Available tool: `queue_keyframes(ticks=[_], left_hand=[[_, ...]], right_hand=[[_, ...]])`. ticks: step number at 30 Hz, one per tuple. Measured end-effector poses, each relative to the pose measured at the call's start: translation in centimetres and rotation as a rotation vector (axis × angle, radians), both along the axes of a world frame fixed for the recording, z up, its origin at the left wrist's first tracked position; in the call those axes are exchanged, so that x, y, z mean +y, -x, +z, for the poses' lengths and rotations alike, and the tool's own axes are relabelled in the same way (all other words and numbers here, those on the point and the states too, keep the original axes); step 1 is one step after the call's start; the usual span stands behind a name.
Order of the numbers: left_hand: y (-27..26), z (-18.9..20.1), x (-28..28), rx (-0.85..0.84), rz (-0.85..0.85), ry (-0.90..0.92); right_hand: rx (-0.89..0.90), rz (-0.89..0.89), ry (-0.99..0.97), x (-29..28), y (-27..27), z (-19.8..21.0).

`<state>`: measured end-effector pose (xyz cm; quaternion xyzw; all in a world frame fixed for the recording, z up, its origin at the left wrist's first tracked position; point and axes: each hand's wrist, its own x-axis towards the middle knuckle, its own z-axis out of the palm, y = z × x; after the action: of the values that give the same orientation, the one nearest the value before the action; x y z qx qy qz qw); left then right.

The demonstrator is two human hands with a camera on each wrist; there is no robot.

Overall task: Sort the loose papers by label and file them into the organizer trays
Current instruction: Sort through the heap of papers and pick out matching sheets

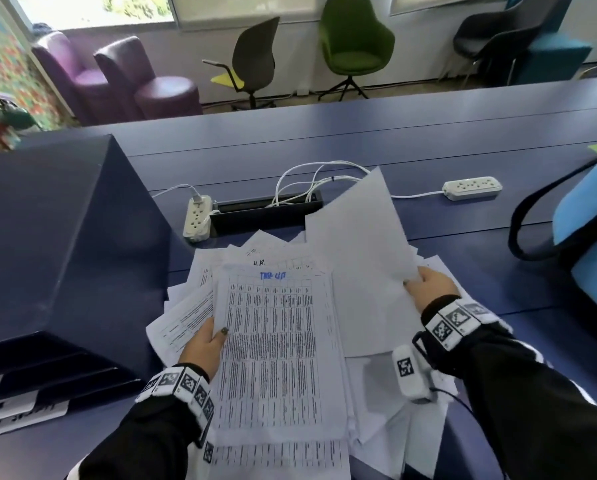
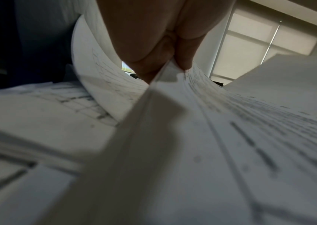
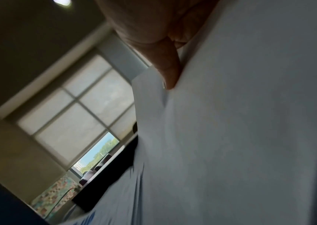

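A loose pile of printed papers (image 1: 241, 271) covers the blue table in front of me. My left hand (image 1: 208, 341) pinches the left edge of a thin stack of table-printed sheets (image 1: 276, 344) with a blue handwritten label at the top; the left wrist view shows the thumb and fingers (image 2: 154, 50) clamping those sheets (image 2: 221, 137). My right hand (image 1: 428, 285) holds a blank-side-up sheet (image 1: 359, 251) by its right edge, lifted and tilted over the pile; the thumb (image 3: 170, 71) presses on that sheet (image 3: 250, 121). The dark blue organizer (image 1: 65, 244) stands at the left, its labelled trays (image 1: 30, 403) facing me.
Two white power strips (image 1: 196, 216) (image 1: 472, 188) with cables and a black cable slot (image 1: 266, 213) lie behind the pile. A blue and black bag (image 1: 588, 237) sits at the right. Chairs stand beyond the table's far edge.
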<state>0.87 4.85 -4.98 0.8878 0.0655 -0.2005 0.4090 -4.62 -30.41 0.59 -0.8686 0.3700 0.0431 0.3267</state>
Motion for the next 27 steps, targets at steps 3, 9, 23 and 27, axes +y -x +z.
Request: queue_keyframes(ticks=[3, 9, 23, 27], left_hand=[[0.0, 0.3, -0.2, -0.021, 0.01, 0.022], [0.8, 1.9, -1.1, -0.155, 0.025, -0.005], [-3.2, 8.9, 2.2, -0.603, 0.338, 0.118], [-3.5, 9.0, 2.6, -0.612, 0.339, 0.178]], right_hand=[[-0.102, -0.035, 0.141, -1.6, -0.2, 3.4], [-0.25, 0.05, 0.324, -0.1, 0.2, 8.7], [0.289, 0.867, 0.002, 14.0, 3.6, -1.7], [0.232, 0.811, -0.116, 14.2, 4.3, -1.9]])
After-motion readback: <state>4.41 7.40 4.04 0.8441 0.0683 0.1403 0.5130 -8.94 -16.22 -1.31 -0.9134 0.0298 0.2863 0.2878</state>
